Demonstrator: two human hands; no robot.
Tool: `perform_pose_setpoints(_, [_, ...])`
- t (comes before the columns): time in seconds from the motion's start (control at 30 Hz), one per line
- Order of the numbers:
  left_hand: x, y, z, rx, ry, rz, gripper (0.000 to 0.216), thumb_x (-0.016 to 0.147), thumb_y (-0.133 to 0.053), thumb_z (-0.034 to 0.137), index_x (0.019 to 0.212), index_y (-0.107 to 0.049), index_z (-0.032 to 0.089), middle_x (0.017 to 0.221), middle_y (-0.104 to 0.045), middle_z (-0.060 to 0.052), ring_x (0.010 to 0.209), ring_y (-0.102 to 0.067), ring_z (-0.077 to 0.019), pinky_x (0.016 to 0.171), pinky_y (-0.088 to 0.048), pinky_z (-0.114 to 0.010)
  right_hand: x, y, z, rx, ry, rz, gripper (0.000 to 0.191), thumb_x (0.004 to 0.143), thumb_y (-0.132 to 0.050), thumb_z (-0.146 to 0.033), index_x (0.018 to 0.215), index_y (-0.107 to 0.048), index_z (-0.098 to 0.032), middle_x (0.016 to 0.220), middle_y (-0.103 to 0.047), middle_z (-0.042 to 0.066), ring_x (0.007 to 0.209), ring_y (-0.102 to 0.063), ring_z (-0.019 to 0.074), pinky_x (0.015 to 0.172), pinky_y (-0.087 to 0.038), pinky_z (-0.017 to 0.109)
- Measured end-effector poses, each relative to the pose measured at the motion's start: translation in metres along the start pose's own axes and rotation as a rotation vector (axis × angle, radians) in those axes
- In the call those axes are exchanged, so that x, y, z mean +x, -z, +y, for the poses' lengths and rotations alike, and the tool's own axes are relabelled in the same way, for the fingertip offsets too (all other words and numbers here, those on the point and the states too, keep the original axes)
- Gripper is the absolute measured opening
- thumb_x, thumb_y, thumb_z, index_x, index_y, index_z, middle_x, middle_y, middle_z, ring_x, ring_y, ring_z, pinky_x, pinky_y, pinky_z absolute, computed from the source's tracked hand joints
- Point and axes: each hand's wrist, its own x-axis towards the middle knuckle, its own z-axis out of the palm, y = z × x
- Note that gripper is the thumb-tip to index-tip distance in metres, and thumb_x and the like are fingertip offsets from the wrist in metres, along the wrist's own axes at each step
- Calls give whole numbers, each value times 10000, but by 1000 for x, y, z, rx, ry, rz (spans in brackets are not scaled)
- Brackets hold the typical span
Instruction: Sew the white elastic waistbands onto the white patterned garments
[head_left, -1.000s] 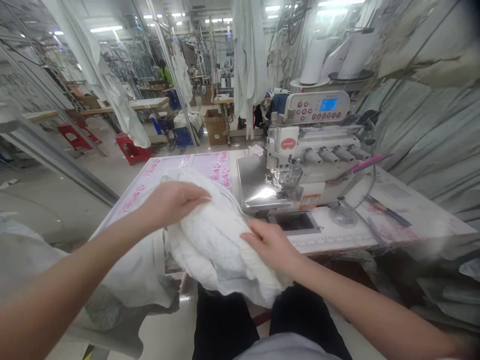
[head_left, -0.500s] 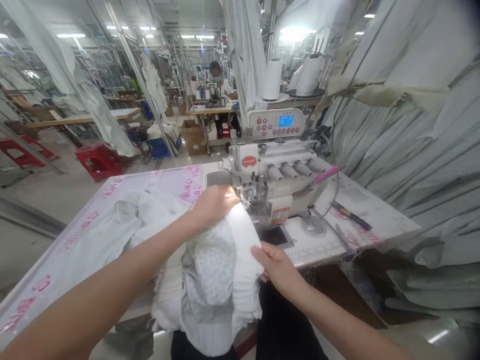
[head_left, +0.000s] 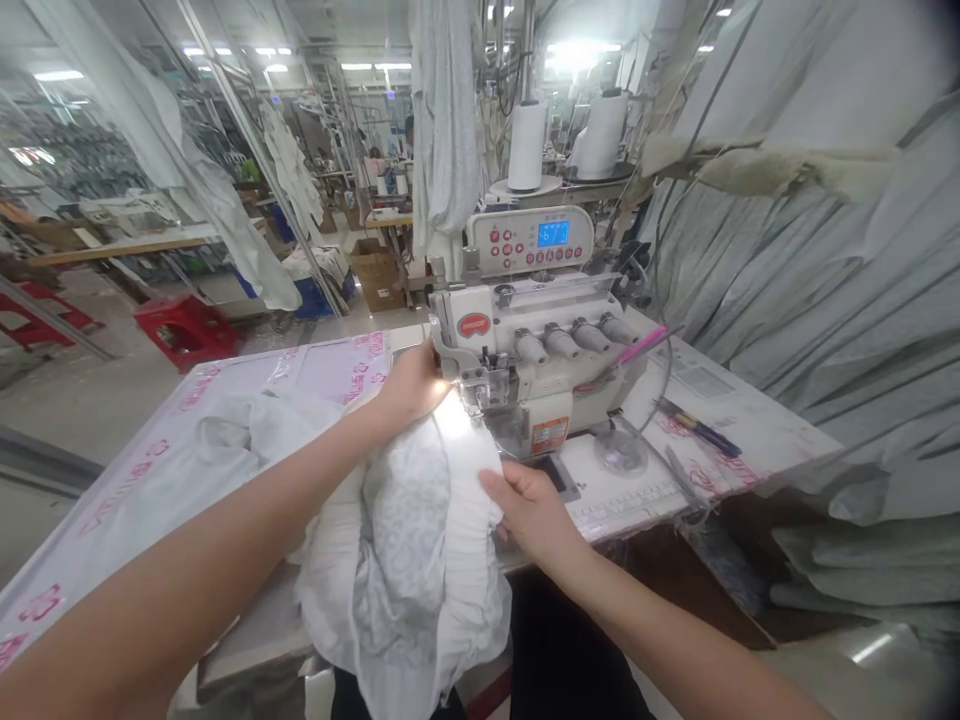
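A bundled white garment [head_left: 409, 545] with a ribbed edge and a faint grey print lies over the table's near edge and hangs toward my lap. My left hand [head_left: 411, 385] is closed on its far end, pressed against the foot of the white overlock sewing machine [head_left: 525, 345]. My right hand [head_left: 529, 510] grips the ribbed edge of the same garment near the table's front, thumb on top. The fabric between my hands is brightly lit by the machine's lamp.
The white worktable [head_left: 247, 385] has pink printed markings, and more white cloth [head_left: 225, 440] lies at its left. Scissors and tools [head_left: 697, 430] rest at the right. Two thread cones [head_left: 562, 140] stand behind the machine. Grey fabric [head_left: 825, 300] hangs at the right; red stools [head_left: 184, 330] are on the floor beyond.
My left hand has carried the garment's end forward and right, up to the machine's foot. My right hand shifted from lying on the fabric to gripping its ribbed edge.
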Motion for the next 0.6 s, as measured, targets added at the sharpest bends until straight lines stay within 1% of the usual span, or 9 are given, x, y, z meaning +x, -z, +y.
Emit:
perform_pose_setpoints(0.17, [10,-2,-6,-28,-37,-11,319,697,-478,205,990,-589,148,933,-659,-80,843,-600,-225,773,-453,-325,2,-1,3,-54,-22,23,413,761,-536,-548,612,-453,-172,455,-373,-70,353,-337,68,346,-266,200])
perform_pose_setpoints(0.27, [5,5,2,-52,-29,-21,332,696,-466,179,1007,-573,141,938,-646,-79,826,-587,-211,764,-458,-323,-1,3,3,-165,23,37,383,793,-518,-489,590,-412,-181,463,-333,-69,400,-327,77,389,-256,207])
perform_pose_setpoints(0.33, [-12,11,16,5,-11,48,288,705,-464,149,974,-564,130,935,-626,-95,847,-567,-220,776,-455,-341,-4,7,0,-274,87,32,372,813,-502,-440,573,-390,-180,503,-319,-57,470,-320,85,443,-256,212])
perform_pose_setpoints(0.43, [-56,16,43,208,-50,187,153,787,-450,160,907,-543,136,963,-572,-122,953,-510,-249,863,-419,-393,-9,11,-5,-377,139,13,374,827,-480,-405,558,-355,-178,547,-282,-48,531,-286,92,485,-240,219])
perform_pose_setpoints(0.47, [-73,15,51,241,-87,173,136,820,-436,176,905,-536,145,973,-556,-118,975,-496,-246,879,-414,-394,-10,12,-7,-392,141,5,378,829,-474,-404,555,-342,-179,548,-269,-48,532,-274,92,484,-231,221])
perform_pose_setpoints(0.53, [-100,10,61,236,-140,99,153,853,-423,189,968,-520,156,1019,-536,-100,1005,-484,-227,893,-422,-375,-11,12,-8,-404,138,0,390,827,-475,-406,548,-320,-181,543,-258,-49,529,-258,91,479,-217,222])
perform_pose_setpoints(0.6, [-117,3,65,216,-157,74,200,863,-426,180,1049,-497,160,1074,-522,-86,1038,-473,-210,919,-416,-362,-10,11,-8,-400,132,10,404,820,-484,-411,538,-307,-183,533,-262,-50,521,-258,90,471,-212,220])
